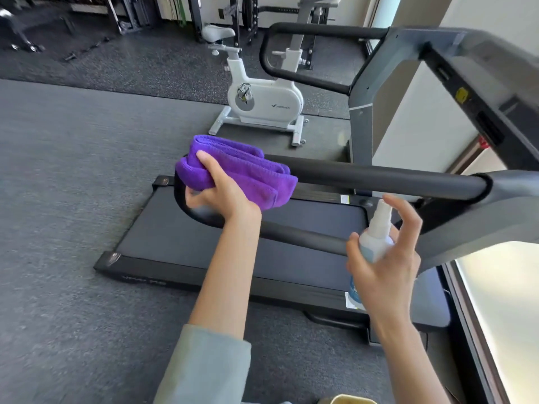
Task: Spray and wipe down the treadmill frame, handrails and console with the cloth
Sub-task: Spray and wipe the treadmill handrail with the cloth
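Wiping near handrail (379, 177): left hand (221, 193) grips folded purple cloth (242, 173) on its curved end; right hand (385, 258) holds spray bottle (376, 237). Console, frame, far handrail likely remain.

The left hand (217, 188) grips a folded purple cloth (248, 173) wrapped over the end of the handrail (379, 177). Just right of that grip and below the rail, the right hand (385, 258) holds a spray bottle (376, 234), forefinger raised above its nozzle. A white bike (262, 103) stands beyond the cloth.
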